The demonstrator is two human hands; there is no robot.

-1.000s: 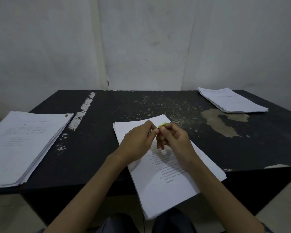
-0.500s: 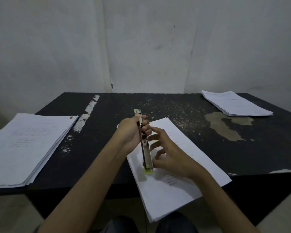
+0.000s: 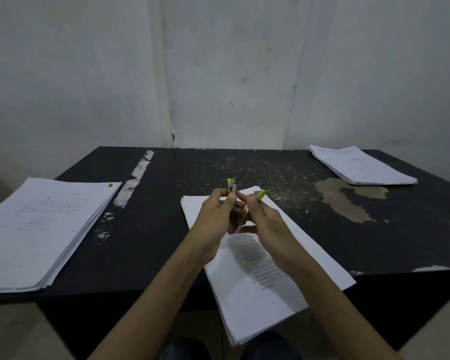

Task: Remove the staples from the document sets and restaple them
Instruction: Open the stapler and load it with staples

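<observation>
My left hand [image 3: 213,216] grips the small lime-green metal stapler [image 3: 232,188], hinged open above the centre white document set [image 3: 257,307]; my right hand [image 3: 268,224] pinches its other arm. I judge a slipped grip would let it snap shut and scatter staples

**Stapler split open in the air, three paper sets on the table**

Stapler [image 3: 232,189]: lime-green plastic with a metal magazine, swung open into two arms. Left hand [image 3: 216,216] grips the metal arm, whose green tip points up and away. Right hand [image 3: 268,224] pinches the green top arm, which angles off to the right. It is held above the far end of the middle set.

Middle document set [image 3: 247,294]: white, printed text, skewed, near end overhanging the table [image 3: 192,172] edge.

Left stack [image 3: 42,229]: thick and fanned, with a brownish spot at its far right corner.

Far-right stack [image 3: 361,165]: thinner, lying flat and angled.
</observation>
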